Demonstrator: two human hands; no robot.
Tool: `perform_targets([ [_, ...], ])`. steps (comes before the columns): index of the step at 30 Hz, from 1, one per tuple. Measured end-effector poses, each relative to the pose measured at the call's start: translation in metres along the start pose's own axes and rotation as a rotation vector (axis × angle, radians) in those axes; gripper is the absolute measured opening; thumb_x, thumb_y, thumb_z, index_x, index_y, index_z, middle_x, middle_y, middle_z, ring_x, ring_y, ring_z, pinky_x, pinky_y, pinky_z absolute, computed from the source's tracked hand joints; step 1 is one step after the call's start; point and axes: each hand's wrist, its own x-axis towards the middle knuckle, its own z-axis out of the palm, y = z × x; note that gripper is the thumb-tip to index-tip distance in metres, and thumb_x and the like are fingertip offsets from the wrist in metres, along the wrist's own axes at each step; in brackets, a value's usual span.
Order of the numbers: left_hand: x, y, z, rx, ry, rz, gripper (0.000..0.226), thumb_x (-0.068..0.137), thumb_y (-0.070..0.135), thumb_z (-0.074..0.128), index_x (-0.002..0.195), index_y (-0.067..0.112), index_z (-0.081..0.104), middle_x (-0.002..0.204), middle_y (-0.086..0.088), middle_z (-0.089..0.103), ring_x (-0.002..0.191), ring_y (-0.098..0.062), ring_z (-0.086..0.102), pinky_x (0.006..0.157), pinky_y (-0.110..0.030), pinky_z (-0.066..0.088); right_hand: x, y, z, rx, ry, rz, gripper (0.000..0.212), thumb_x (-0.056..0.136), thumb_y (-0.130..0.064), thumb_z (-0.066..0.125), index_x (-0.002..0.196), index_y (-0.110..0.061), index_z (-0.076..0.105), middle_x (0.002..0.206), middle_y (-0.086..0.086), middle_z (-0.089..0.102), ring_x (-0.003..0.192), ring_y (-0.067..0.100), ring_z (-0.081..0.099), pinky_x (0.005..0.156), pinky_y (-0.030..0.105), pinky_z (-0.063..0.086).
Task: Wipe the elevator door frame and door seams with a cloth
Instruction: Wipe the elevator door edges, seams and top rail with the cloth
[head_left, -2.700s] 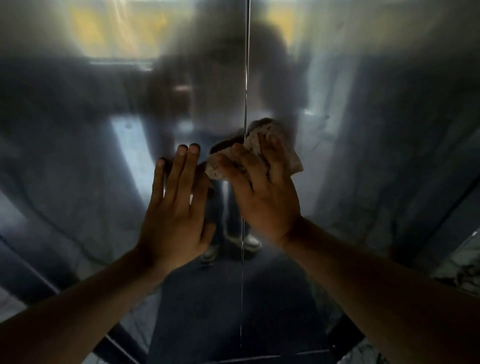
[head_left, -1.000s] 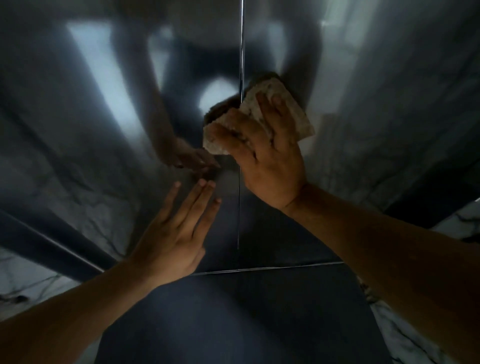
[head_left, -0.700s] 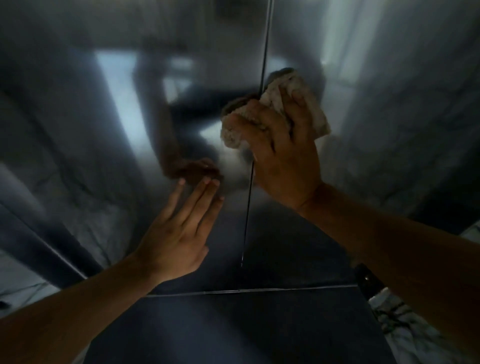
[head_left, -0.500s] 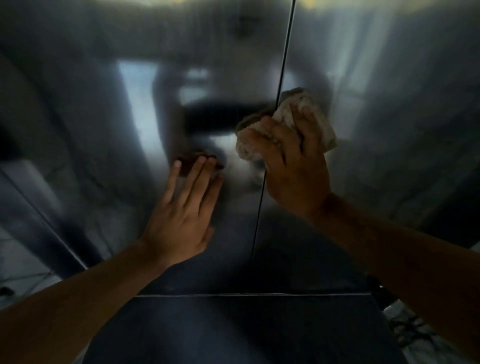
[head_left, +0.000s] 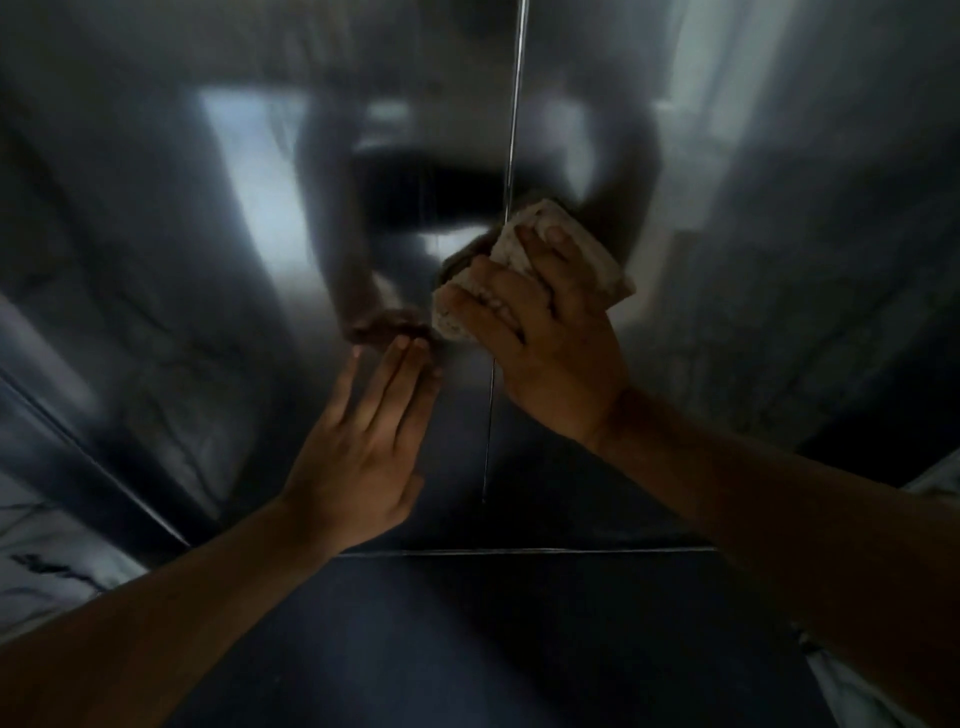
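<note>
Brushed steel fills our view: two elevator doors, closed, with the centre seam running top to bottom between them, a thin bright line leaning slightly left as it drops. Everything is dim and smeared with blur, so we can't read the finish closely. Reflections swim in the metal, a dark figure and pale patches of light, none sharp enough to make out.

Our right hand sits across the seam, fingers curled over a pale, bunched cloth and pressing it to the door. The cloth straddles the seam, most of it on the right-hand panel; its long axis slants from lower left to upper right. The hand hides much of it, so we only see the top edge, the right corner and a lump by the thumb. How it's folded, we can't tell.

Our left hand is flat on the left door panel, fingers straight and close together, pointing up and a touch right, holding nothing. Its fingertips meet their own dim reflection just beside the cloth.

Lower down, the sill line crosses the frame, and below it lies dark floor. Marbled pale tile peeks in at the left edge, cut off by our forearm.
</note>
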Motion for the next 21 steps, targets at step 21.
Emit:
perform_targets([
  [21, -0.043, 0.058, 0.085, -0.045, -0.095, -0.05, 0.092, 0.069, 0.02, 0.058, 0.15, -0.011, 0.027, 0.161, -0.03, 0.017, 0.152, -0.041, 0.012, 0.119, -0.063, 0.017, -0.123, -0.055, 0.033, 0.107, -0.16, -0.154, 0.024, 0.095, -0.015, 0.065, 0.117, -0.02, 0.072, 0.119, 0.006, 0.069, 0.124, 0.035, 0.05, 0.113, 0.05, 0.033],
])
